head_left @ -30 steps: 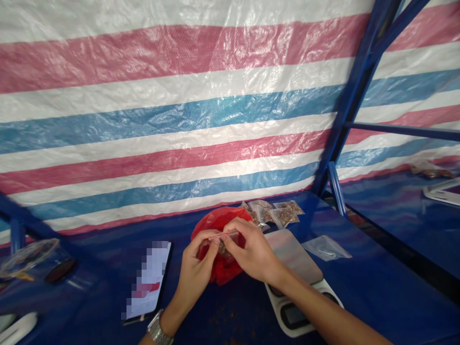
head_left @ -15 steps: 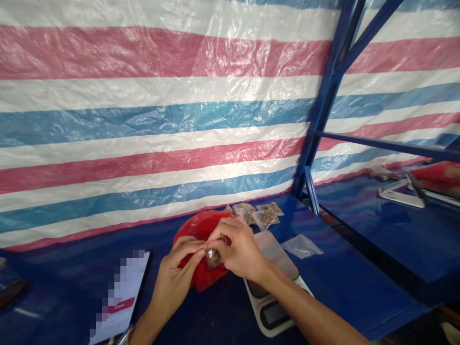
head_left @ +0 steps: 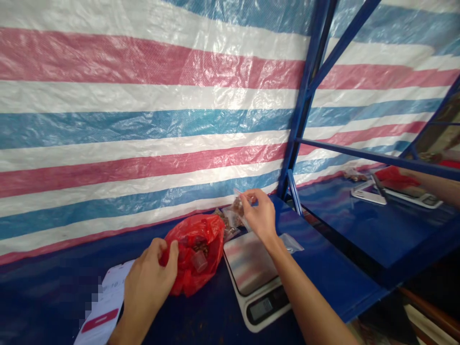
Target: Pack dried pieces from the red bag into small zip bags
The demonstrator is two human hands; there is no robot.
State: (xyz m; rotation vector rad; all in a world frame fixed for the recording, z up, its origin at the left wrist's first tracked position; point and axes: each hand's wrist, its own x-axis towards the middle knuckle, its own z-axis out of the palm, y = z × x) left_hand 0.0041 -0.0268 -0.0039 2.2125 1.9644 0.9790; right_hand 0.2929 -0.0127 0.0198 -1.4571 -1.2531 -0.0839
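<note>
A red plastic bag (head_left: 212,235) lies spread with its mouth up; small brown pieces (head_left: 201,246) and a clear plastic cup (head_left: 199,261) are inside. At its left rim is my left hand (head_left: 153,270), thumb and fingers curled around the red edge. Beyond the scale (head_left: 251,263), my right hand (head_left: 260,211) pinches the top of a small clear zip bag (head_left: 237,205), partly hidden by the fingers. It is held over several filled zip bags (head_left: 230,225) lying behind the scale. The scale's steel plate carries nothing.
A flat zip bag (head_left: 292,243) lies right of the scale. At the left is a phone or tablet (head_left: 108,297) with a lit screen. Blue metal posts (head_left: 300,105) stand behind. On the adjoining table are a white phone (head_left: 368,195), another scale (head_left: 427,200) and another person's arm (head_left: 431,179).
My hands have come apart. The right one moved back with the zip bag to the filled bags; the left one shifted to the red bag's rim. The view turned slightly right.
</note>
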